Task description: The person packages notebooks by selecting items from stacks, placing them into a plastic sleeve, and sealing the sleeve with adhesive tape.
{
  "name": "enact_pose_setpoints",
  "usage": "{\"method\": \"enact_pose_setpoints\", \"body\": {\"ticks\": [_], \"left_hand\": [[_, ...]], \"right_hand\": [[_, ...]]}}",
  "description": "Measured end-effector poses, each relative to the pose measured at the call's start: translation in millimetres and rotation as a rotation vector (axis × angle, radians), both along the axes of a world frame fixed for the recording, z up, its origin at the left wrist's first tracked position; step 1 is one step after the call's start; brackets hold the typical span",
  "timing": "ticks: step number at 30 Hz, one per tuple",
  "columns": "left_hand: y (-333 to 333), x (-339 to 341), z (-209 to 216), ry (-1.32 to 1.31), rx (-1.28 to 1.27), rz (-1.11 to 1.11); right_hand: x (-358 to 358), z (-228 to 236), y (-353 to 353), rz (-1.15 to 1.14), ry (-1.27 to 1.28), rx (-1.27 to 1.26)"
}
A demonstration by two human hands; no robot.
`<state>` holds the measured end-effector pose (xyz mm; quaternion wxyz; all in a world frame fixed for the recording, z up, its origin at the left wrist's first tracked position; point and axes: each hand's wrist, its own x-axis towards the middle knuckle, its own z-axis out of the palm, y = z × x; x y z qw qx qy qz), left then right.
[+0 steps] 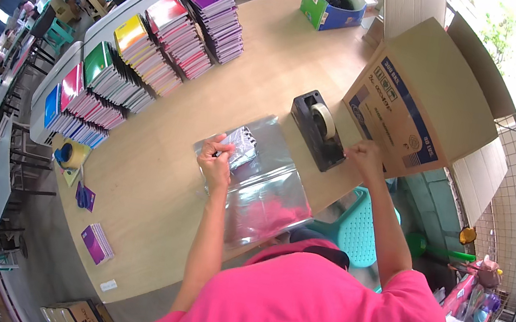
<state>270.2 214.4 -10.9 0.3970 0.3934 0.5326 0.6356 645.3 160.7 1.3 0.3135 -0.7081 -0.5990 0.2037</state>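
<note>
A large clear plastic bag (273,184) lies on the table in front of me, with a dark-and-white patterned packet (244,148) inside or under its upper left part. At that packet's left side, my left hand (216,159) is closed with curled fingers on the plastic. My right hand (364,158) pinches at the near end of a black tape dispenser (308,125). Whatever its fingertips hold is too small to make out. A roll of tape (324,121) sits in the dispenser.
Stacks of colored notebooks (157,28) line the table's far left side. A large open carton (409,111) stands at right, with a green-and-blue box (331,6) behind. Blue-handled scissors (85,197), tape rolls (73,156) and a small purple stack (97,245) lie left. A turquoise basket (359,229) is below the edge.
</note>
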Motion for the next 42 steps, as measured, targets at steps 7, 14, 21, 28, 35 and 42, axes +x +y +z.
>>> {"method": "enact_pose_setpoints", "body": {"ticks": [7, 14, 21, 28, 35, 42], "left_hand": [[-1, -3, 1, 0.215, 0.158, -0.016], [-4, 6, 5, 0.194, 0.159, 0.017], [-3, -16, 1, 0.352, 0.063, -0.120], [-8, -48, 43, 0.766, 0.114, -0.525], [2, -47, 43, 0.729, 0.105, -0.571], [8, -42, 51, 0.575, -0.012, -0.563]], "right_hand": [[-62, -52, -67, -0.461, 1.358, -0.582], [-214, 84, 11, 0.101, 0.923, -0.153], [-252, 29, 41, 0.034, 0.403, -0.206], [-240, 30, 32, 0.043, 0.744, -0.416], [-242, -27, 30, 0.113, 0.711, -0.027], [-228, -64, 46, 0.159, 0.041, 0.269]]}}
